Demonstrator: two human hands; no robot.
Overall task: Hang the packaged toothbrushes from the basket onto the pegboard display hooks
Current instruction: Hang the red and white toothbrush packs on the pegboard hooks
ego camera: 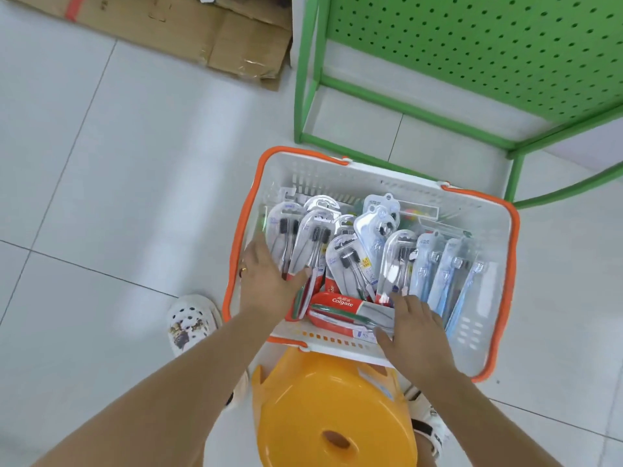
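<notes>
We see a white plastic basket [485, 237] with slotted walls and two orange handles folded down along its rim, sitting on glossy pale floor tiles [101, 197]. It is filled with packaged toothbrushes [357, 257]: clear, rounded blister shells on card backs, each with a hang hole at the top, lying overlapped and fanned against one another. The ones at the left hold dark-bristled brushes, those at the right pale blue ones [448, 274]. A red Colgate pack [344, 305] lies across the near end under them.

Our left hand [266, 274] reaches in at the basket's left side, fingers spread fairly straight and laid over the lower ends of the leftmost packs; we see it pressing on them, with nothing closed in its fingers. It wears a ring. Our right hand [414, 332] rests flat at the near wall, fingers extended onto the red pack and the bottoms of the middle packs, grasping nothing.

Just beyond the basket stands the green pegboard [472, 52], a perforated metal panel on a green tubular frame whose base bars run along the floor close to the basket's far rim. A round orange plastic stool [333, 416] with a hole in its seat sits just below the near wall. Flattened brown cardboard [168, 32] lies at the far left, well apart. Open tiled floor spreads to the left of the basket, where a white perforated clog [190, 323] stands.
</notes>
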